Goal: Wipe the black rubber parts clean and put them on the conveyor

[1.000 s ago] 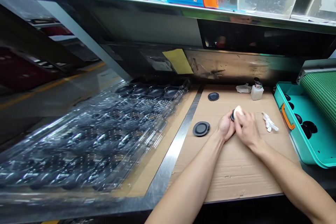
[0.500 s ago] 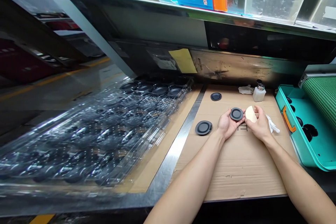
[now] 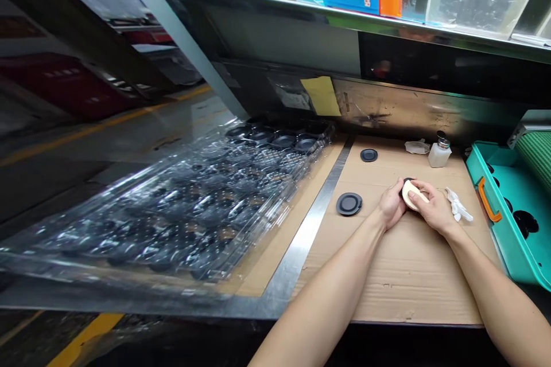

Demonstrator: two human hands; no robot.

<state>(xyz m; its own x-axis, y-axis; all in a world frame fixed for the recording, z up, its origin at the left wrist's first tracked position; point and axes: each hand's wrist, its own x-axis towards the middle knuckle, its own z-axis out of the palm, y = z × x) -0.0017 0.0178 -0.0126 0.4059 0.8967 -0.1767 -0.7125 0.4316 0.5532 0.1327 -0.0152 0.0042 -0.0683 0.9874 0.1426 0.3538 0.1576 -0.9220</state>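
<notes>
Over the cardboard sheet (image 3: pixel 413 275), my left hand (image 3: pixel 391 206) is closed around a small round black disc (image 3: pixel 406 181), mostly covered now. My right hand (image 3: pixel 437 209) grips a cream sponge pad (image 3: pixel 414 197) and presses it against the disc's face. To the left of my hands lies a larger round black part (image 3: pixel 349 204) with a raised ring. Farther back rests a smaller black part (image 3: pixel 369 155). Just right of my right hand is a crumpled white cloth or glove (image 3: pixel 458 205).
Clear plastic trays (image 3: pixel 185 206) holding black parts cover the left side. A white bottle (image 3: pixel 439 153) with a metal cap stands at the back. On the right, a teal bin (image 3: pixel 503 246) with black parts sits beside a green conveyor belt (image 3: pixel 536 152). A shelf edge (image 3: pixel 301 11) runs overhead.
My right hand has brought the sponge pad leftward onto the disc, which lay uncovered in my left hand before. My left fingers have curled in. The camera view has turned slightly left.
</notes>
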